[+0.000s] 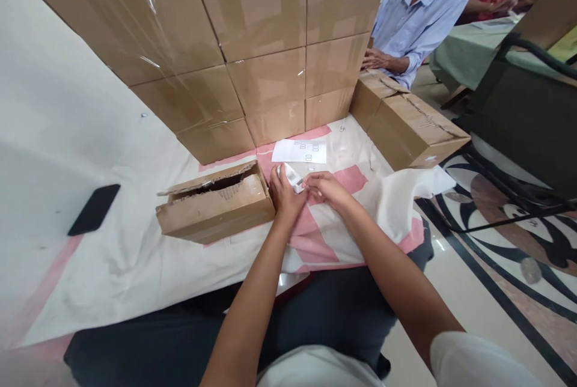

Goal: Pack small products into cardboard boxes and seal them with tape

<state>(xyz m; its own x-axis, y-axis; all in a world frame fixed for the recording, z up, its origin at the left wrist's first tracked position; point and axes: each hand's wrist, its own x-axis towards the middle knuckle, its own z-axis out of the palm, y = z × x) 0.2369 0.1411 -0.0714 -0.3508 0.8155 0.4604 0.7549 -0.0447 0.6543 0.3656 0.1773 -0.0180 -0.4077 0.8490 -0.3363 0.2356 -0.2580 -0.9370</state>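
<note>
My left hand (283, 192) is closed around a small white packet (293, 177), held just above the pink-and-white cloth (135, 255). My right hand (325, 188) pinches the packet's right end with curled fingers. Both hands meet right beside an opened, torn cardboard box (216, 207) that lies on its side to their left. A white sheet with small printed labels (301, 151) lies flat on the cloth just beyond the hands.
A wall of taped cardboard cartons (252, 44) stands behind. More cartons (410, 128) lie at the right, where another person in a light blue shirt (419, 20) rests a hand. A black phone (94, 208) lies far left. Patterned floor and a dark chair frame (518, 134) are at right.
</note>
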